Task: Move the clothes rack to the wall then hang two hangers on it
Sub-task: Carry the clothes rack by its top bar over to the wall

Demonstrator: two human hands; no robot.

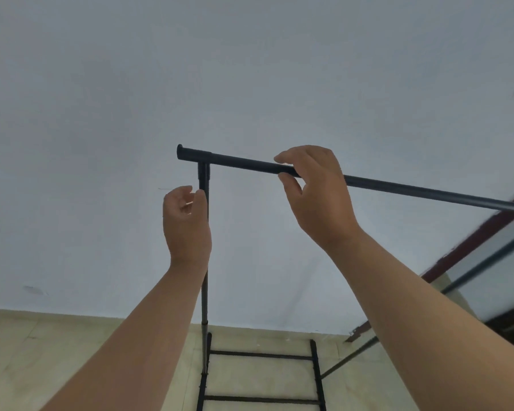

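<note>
Rack point(261, 355) looks set by the wall point(250, 69): your right hand point(318, 197) fingers clasp its bar point(244, 162), left hand point(187, 223) fingers curl beside its post point(204, 292), grip unclear; both hangers remain to hang.

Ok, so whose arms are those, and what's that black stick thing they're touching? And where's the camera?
There is no machine here, just a person. The camera sits on their head and looks forward, so you see their own two arms reaching out, as if you were them.

The black stick thing is a clothes rack, the kind you hang clothes on. It stands on the floor in front of a white wall. Its top bar runs off to the right, and the upright pole goes down to the bottom rungs.

The right hand is curled round the top bar, fingers above and thumb below. The left hand is curled beside the upright pole; I can't tell whether it grips it. No hangers show in the picture.
</note>
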